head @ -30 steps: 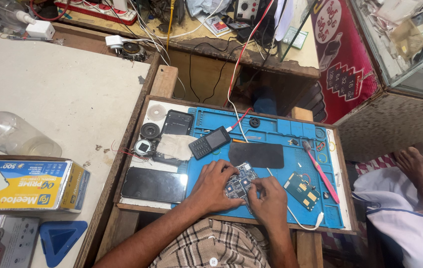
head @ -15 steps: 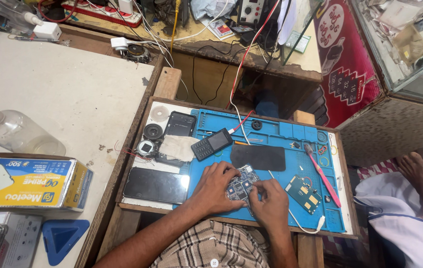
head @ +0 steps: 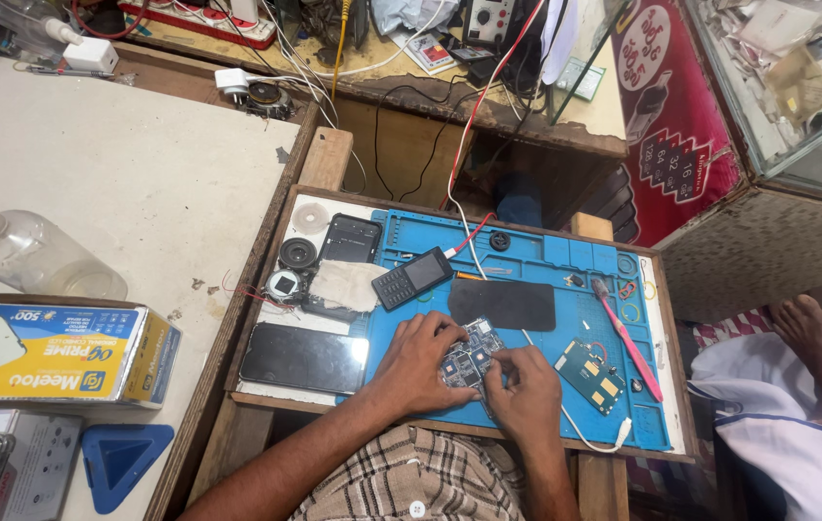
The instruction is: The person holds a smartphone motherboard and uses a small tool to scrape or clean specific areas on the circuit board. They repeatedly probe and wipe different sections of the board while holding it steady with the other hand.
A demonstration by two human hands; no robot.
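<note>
Disassembly looks well along: bare circuit board (head: 469, 362) pinched between left hand (head: 417, 362) and right hand (head: 527, 386) over blue mat (head: 527, 260), keypad phone (head: 413, 278) and second board (head: 592, 374) lying apart, reassembly not yet done.

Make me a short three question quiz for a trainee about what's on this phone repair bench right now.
1. True or false: both hands, left hand and right hand, rest on the circuit board.
2. Which thing lies on the blue repair mat just left of the black rectangular pad?
A. keypad phone
B. pink toothbrush
C. clear bottle
3. Fill in: the dark smartphone lies to the ______ of the left hand.

Key: 1 true; 2 A; 3 left
</note>
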